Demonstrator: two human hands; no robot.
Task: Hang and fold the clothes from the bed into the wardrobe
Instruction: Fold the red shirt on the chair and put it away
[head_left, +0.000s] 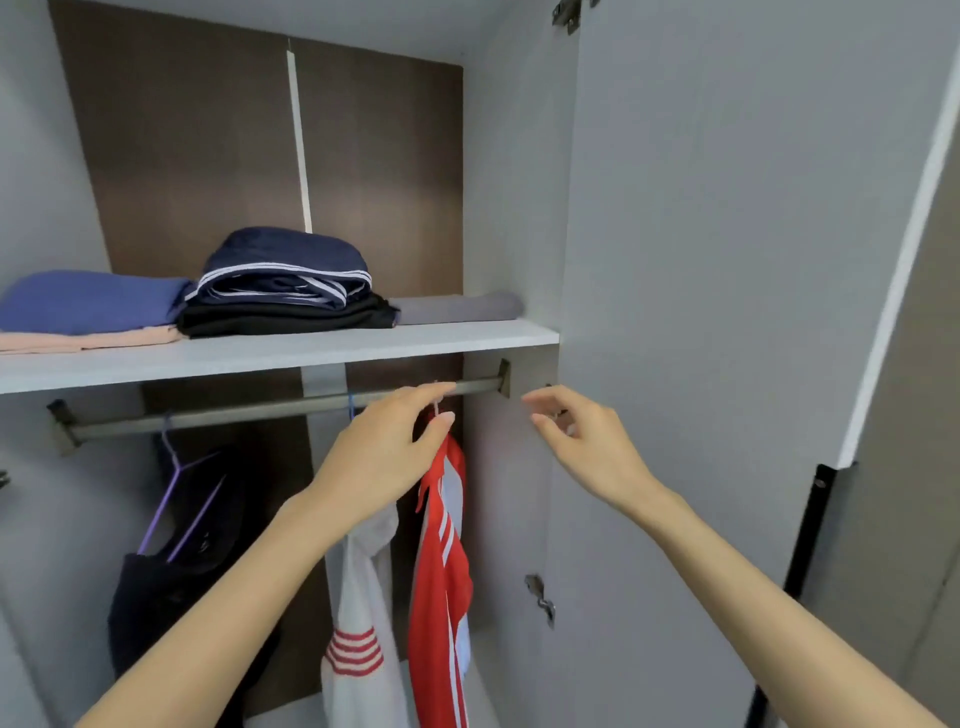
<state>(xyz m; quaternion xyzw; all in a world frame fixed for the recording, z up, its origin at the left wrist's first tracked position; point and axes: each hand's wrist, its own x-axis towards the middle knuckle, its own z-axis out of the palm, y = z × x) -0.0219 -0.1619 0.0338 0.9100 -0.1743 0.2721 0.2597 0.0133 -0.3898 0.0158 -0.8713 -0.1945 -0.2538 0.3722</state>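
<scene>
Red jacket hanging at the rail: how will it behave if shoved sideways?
Probably floppy: the red jacket hangs in loose folds, so it should swing rather than move stiffly. Likely light: its thin hanger, pinched by the left hand, carries it. The hanger may drag on the rail.

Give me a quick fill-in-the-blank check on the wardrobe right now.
1. The left hand pinches the hanger hook of the rightmost garment, white and ____.
2. On the shelf, the striped navy garment lies on a folded garment coloured ____.
3. The dark garment at the rail's left hangs from a ____ hanger.
Missing: red; black; purple.
</scene>
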